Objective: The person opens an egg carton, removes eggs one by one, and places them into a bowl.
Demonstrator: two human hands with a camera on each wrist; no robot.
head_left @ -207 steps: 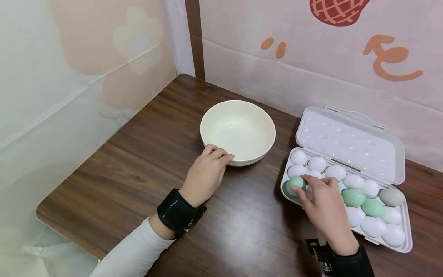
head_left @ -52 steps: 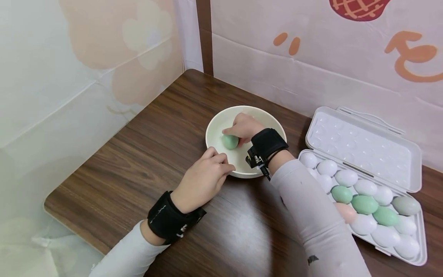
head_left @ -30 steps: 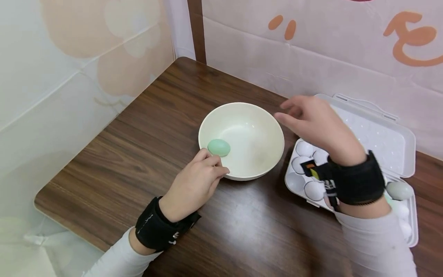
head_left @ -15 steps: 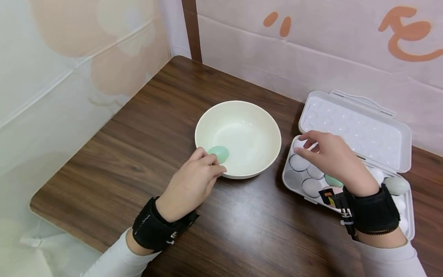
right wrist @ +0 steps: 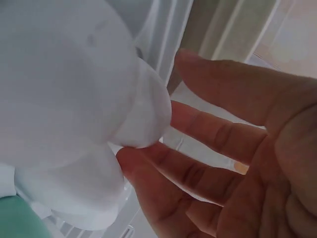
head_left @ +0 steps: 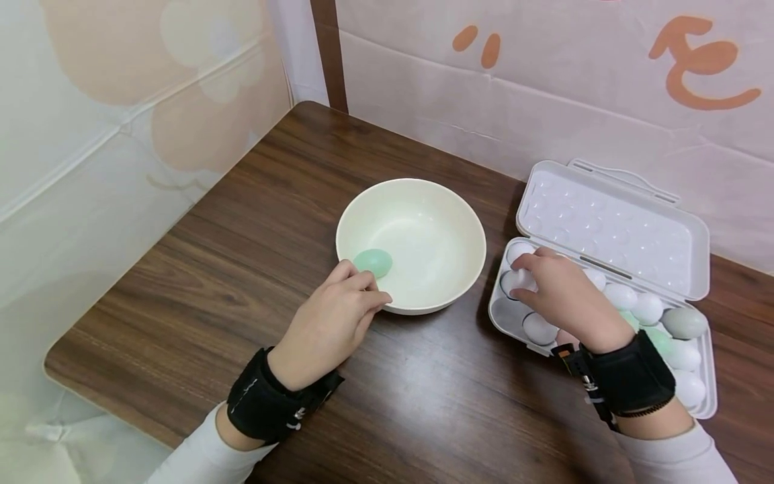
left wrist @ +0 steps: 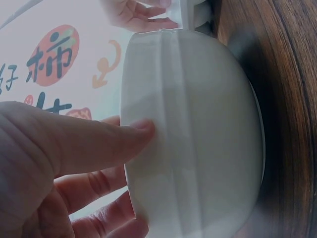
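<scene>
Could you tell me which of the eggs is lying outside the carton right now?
The green egg in the cream bowl, by the left hand; every other egg sits in the carton.

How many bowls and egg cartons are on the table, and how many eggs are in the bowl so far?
cream bowl: 1
egg carton, lid open: 1
green egg in the bowl: 1
Total: 3
</scene>
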